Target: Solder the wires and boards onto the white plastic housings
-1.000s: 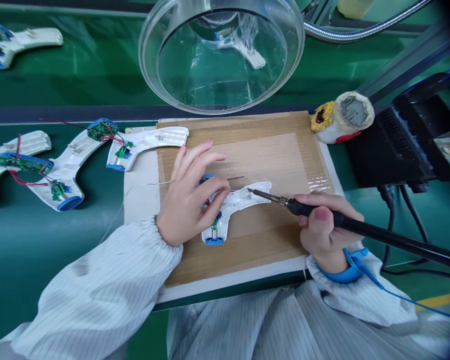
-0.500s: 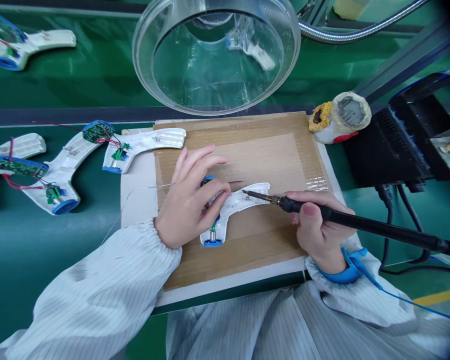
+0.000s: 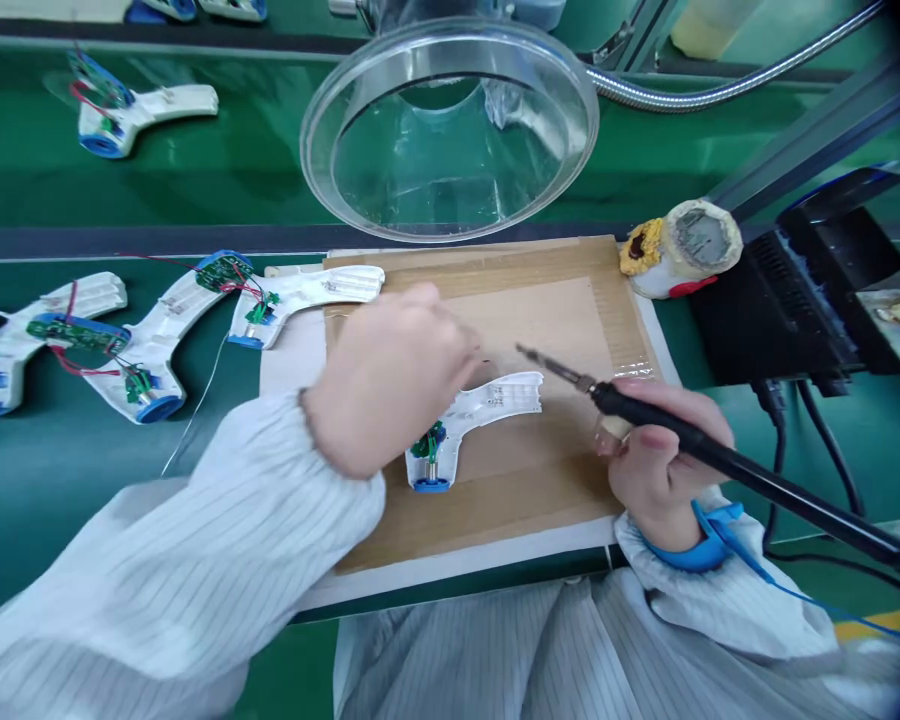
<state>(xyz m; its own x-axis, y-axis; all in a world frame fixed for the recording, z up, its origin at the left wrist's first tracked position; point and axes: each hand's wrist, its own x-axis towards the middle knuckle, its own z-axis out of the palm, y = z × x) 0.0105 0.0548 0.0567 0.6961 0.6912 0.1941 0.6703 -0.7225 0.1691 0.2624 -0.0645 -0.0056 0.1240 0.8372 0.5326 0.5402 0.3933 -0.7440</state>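
The left hand point(image 3: 394, 380) has lifted off the white housing point(image 3: 487, 405), and the soldering iron point(image 3: 682, 437) has risen clear of it.

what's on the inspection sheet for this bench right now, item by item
surface: cardboard on a white sheet, beside a green belt
job's things: white housing on the cardboard, green parts and wires at its blue end; iron with its tip apart from the housing
clutter: three wired housings left of the cardboard; thin wire
grips: left hand blurred, beside the housing, contents hidden; right hand holds the iron
cables: black leads under the station; blue cord from wrist strap
surroundings: clear magnifier; tip cleaner
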